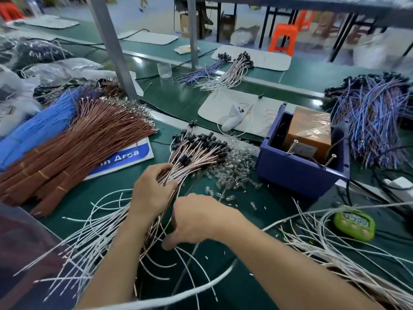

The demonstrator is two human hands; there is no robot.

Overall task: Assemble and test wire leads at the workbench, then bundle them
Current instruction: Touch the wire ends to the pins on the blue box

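A bundle of brown and white wire leads [196, 157] with black end caps lies fanned across the green bench in the middle. My left hand [152, 191] grips the bundle around its middle, fingers curled over the wires. My right hand [199, 218] is beside it, just below, fingers curled down into the same leads near their waist; its fingertips are hidden among the wires. The white free ends [89, 240] spread out toward the lower left.
Stacks of brown wires [73, 157] and blue wires [33, 133] lie at the left. Small clear bulbs [232, 173] are scattered beside a blue box [299, 173]. A green timer [355, 222] sits at the right, with purple leads [371, 121] behind and loose white wires [330, 253] at the lower right.
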